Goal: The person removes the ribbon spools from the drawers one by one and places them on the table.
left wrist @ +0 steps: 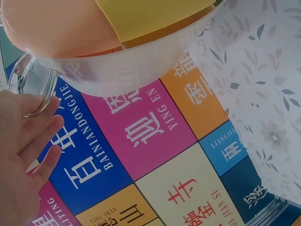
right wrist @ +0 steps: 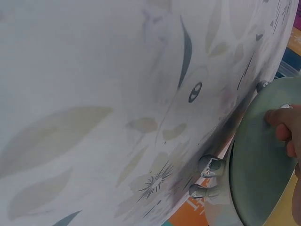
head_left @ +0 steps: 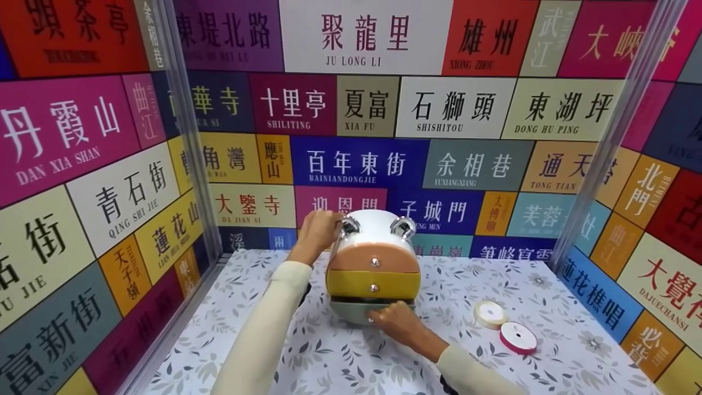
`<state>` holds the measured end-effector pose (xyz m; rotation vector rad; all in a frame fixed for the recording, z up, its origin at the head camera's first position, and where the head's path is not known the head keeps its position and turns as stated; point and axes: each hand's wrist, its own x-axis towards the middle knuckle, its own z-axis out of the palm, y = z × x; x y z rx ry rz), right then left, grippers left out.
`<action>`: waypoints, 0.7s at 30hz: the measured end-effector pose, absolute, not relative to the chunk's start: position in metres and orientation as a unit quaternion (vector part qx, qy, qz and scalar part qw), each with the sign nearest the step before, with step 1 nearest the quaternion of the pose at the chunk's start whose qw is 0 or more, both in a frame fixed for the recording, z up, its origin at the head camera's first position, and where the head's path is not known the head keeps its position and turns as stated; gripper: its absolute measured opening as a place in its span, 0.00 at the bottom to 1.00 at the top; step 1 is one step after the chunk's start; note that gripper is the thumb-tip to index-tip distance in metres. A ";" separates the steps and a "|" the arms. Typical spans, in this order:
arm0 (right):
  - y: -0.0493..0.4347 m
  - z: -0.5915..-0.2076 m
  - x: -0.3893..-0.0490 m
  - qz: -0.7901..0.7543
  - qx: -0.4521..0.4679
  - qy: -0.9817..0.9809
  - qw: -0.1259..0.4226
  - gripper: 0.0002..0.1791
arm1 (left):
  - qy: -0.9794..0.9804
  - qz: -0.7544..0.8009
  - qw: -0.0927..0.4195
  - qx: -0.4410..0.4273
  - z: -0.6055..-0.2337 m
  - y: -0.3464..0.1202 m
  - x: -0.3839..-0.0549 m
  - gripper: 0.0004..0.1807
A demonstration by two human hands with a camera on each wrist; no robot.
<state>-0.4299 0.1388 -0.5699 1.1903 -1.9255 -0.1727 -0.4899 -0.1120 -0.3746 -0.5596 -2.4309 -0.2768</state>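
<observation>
A small rounded white cabinet (head_left: 373,224) stands on the table with three stacked drawers. The top drawer (head_left: 356,258) is peach, the middle drawer (head_left: 351,282) yellow, and the bottom drawer (head_left: 346,311) grey-green. A dark gap shows above the bottom drawer, which is pulled out a little. At the cabinet's upper left, my left hand (head_left: 320,230) holds a clear ring-shaped ear (left wrist: 33,82); the thumb is hidden in the left wrist view. My right hand (head_left: 399,322) pinches the bottom drawer's small knob (right wrist: 285,107), mostly covered by the fingers.
Right of the cabinet, a cream ribbon spool (head_left: 491,314) and a pink-edged ribbon spool (head_left: 518,337) lie on the leaf-patterned tabletop (head_left: 247,323). Colourful sign-covered panels (head_left: 356,159) enclose the back and both sides. A second clear ear (head_left: 403,226) stands at the cabinet's upper right.
</observation>
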 end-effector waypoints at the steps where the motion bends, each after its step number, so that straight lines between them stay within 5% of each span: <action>1: 0.138 -0.570 -0.427 -0.067 0.477 -0.768 0.422 0.12 | -0.920 -0.103 0.314 -0.213 -0.375 -0.113 -0.490 0.06; 21: 0.141 -0.561 -0.371 -0.053 0.494 -0.785 0.369 0.09 | -0.913 -0.120 0.323 -0.220 -0.378 -0.114 -0.492 0.07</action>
